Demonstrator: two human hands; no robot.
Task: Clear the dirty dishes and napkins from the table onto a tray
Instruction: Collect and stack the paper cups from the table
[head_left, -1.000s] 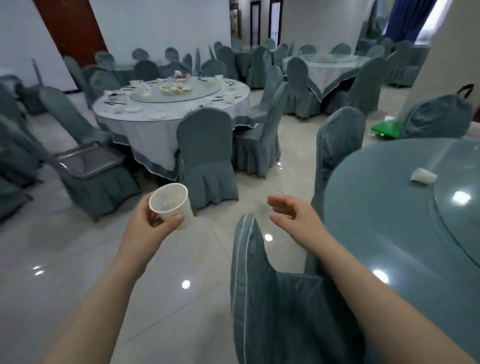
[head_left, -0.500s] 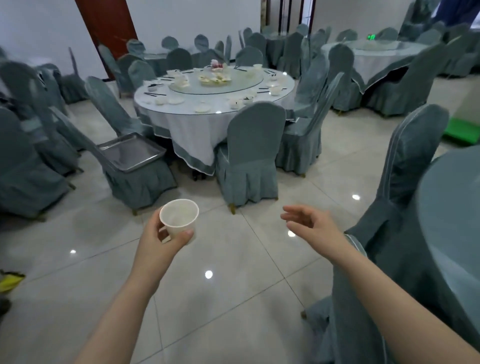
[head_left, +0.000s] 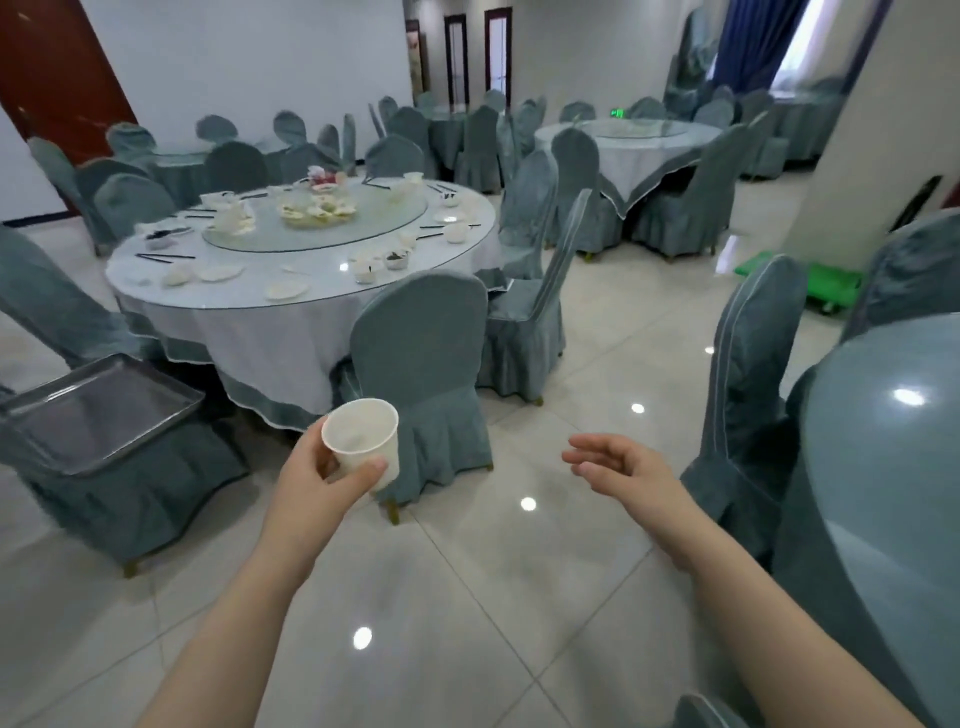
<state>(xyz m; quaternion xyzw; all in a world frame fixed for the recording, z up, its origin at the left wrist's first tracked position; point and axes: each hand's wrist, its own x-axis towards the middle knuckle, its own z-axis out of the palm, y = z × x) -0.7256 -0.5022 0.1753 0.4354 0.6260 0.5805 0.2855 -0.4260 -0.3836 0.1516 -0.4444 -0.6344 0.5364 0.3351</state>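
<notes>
We see the left hand (head_left: 317, 480) grasping a white paper cup (head_left: 363, 441) with thumb and fingers around its side, upright, above the tiled floor. The right hand (head_left: 621, 470) is released, fingers relaxed, holding nothing. Ahead stands the round desk (head_left: 291, 312) with dirty dishes (head_left: 311, 210) and chopsticks on it. A metal tray (head_left: 96, 410) lies on a covered chair (head_left: 119, 483) at the left, beside this desk.

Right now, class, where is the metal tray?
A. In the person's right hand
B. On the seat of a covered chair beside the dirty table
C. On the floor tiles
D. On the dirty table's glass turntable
B: the metal tray lies flat on a chair left of the dirty table; the right hand holds nothing.
</notes>
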